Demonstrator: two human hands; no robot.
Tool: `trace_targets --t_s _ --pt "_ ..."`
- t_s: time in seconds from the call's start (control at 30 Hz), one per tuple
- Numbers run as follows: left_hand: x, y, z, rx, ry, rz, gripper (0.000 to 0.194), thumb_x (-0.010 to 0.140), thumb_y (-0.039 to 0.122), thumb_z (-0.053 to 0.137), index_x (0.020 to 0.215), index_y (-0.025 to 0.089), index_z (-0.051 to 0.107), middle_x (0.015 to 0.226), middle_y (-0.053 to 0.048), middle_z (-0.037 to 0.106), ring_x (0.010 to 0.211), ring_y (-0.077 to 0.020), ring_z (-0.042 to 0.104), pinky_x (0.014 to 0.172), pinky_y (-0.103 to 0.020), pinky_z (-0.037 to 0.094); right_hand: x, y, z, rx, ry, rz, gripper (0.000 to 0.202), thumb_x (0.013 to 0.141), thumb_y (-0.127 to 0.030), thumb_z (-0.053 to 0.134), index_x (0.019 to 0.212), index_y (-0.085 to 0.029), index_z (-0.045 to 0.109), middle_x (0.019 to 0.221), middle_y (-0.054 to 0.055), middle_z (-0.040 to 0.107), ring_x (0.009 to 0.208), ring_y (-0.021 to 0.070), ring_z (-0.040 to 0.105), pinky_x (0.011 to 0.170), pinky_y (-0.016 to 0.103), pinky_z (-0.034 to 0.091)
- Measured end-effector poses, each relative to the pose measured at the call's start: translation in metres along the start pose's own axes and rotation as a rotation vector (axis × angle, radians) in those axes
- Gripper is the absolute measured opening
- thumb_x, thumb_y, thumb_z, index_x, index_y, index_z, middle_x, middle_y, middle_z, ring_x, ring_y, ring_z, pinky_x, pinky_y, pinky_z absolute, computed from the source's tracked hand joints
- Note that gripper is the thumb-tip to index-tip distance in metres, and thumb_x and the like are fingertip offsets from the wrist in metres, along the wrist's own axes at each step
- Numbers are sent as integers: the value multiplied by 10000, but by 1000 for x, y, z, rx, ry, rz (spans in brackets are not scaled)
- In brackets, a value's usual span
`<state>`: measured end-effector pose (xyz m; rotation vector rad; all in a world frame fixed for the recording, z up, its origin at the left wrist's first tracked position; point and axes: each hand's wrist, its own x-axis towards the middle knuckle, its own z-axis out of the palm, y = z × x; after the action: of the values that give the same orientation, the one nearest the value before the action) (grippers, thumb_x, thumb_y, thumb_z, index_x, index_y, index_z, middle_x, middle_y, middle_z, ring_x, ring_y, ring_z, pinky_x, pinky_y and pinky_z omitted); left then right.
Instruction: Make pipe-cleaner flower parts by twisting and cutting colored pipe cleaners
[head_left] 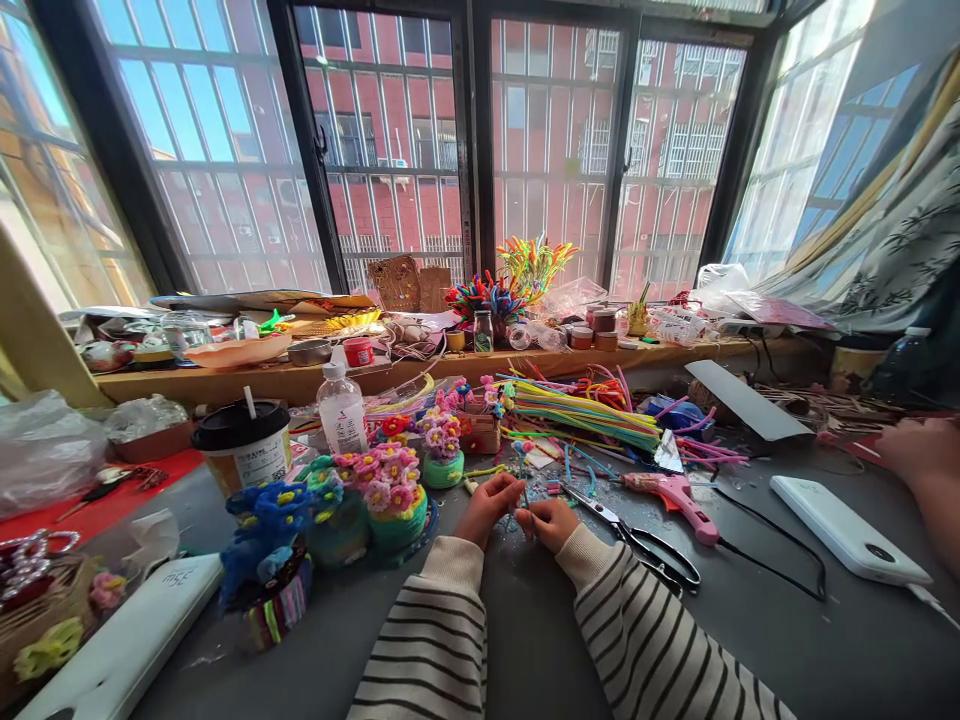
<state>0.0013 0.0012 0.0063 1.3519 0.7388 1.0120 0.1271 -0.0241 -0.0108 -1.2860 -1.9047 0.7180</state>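
Close together over the dark tabletop, both my hands are pinched at the fingertips. My left hand (489, 508) and my right hand (551, 522) meet on a thin greyish-blue stem (526, 490), which looks like a short pipe cleaner; the fingers partly hide it. Just right of my right hand lie black-handled scissors (637, 540). A pink glue gun (686, 500) rests beyond them. Small cut pipe cleaner bits (581, 470) lie scattered past my fingers. To the left of my left hand stands a pot of pink pipe cleaner flowers (390, 490).
A bundle of coloured pipe cleaners (585, 412) lies farther back. Left are a blue flower pot (266, 550), a lidded cup (244, 450) and a water bottle (342, 410). A white power bank (840, 525) and another person's hand (922, 465) are right. The windowsill (435, 370) is cluttered.
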Motion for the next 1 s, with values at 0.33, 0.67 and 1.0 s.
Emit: trace_targets --t_s 0.33,0.67,1.0 --pt "0 2 1 -90 87 -16 240 565 361 561 579 165 423 482 59 382 433 -46 320 428 -177 245 2 5 2 11 54 51 547 635 -592 376 361 -134 492 325 -26 395 342 50 318 378 182 256" --pt "0 2 1 -76 -14 -5 231 563 331 584 574 150 441 489 65 395 447 -37 329 443 -162 257 0 -4 -2 0 27 2 586 645 -617 318 373 -131 499 345 -12 427 364 60 363 388 183 266" --pt "-3 4 3 -97 15 -61 238 535 350 600 605 157 479 510 58 399 471 -52 373 479 -174 305 2 2 -5 -30 127 33 512 653 -563 383 365 -153 486 352 -26 415 379 62 364 419 184 290"
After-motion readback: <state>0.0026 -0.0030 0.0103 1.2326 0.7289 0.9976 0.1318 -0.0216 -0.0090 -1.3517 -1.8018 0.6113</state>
